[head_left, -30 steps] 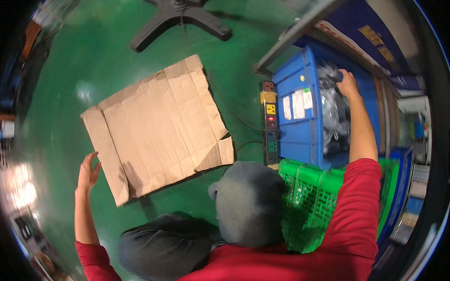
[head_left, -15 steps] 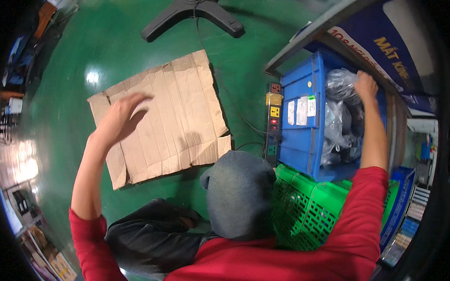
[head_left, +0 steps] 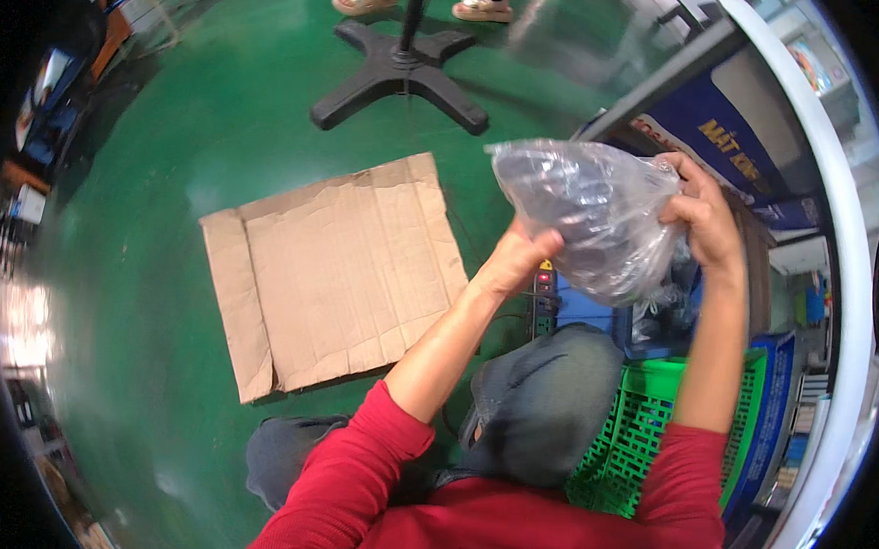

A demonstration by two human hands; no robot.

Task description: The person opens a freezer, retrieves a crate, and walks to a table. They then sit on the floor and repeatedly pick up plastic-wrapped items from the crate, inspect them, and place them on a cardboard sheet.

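Note:
A clear plastic bag [head_left: 587,207] is held up in front of me, with something dark inside whose kind I cannot make out. My right hand [head_left: 705,214] is closed round the bag's gathered end. From below and to the left, my left hand [head_left: 519,260] grips the bag, its thumb against the plastic and the other fingers hidden. Partly covered by the bag is a blue crate [head_left: 585,313], where more clear bags [head_left: 653,316] lie. Left of my forearm, a flat piece of brown cardboard [head_left: 347,281] rests on the green floor.
A green plastic basket [head_left: 633,407] stands near my right arm, in front of the blue crate. Beside the crate lies a power strip [head_left: 545,302]. Farther off are a black stand base [head_left: 403,75] and another person's sandalled feet [head_left: 483,9]. A metal rack frame [head_left: 659,74] borders the right.
My right hand has lifted the bag out of the blue crate. My left hand has moved right, from above the cardboard to the bag. Another person's feet have come into view.

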